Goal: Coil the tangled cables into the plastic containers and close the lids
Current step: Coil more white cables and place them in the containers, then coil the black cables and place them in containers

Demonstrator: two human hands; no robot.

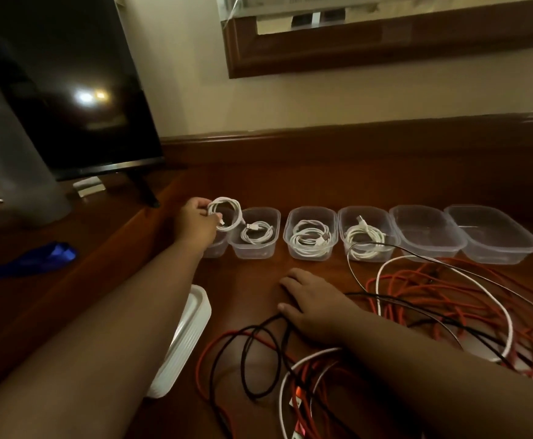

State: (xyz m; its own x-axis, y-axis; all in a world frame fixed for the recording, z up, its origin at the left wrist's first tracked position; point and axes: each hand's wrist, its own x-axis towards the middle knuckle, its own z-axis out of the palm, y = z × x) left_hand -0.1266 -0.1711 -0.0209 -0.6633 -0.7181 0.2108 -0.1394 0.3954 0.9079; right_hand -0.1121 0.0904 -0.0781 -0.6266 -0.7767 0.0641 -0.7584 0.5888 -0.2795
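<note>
Left hand (195,224) pinches a coiled white cable (225,213), leftmost container (216,248) right under it at 6 o'clock; right hand (311,301) rests spread on the surface.

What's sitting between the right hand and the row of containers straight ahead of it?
In the head view, only bare wooden tabletop lies between the right hand and the third container, which holds a coiled white cable.
</note>
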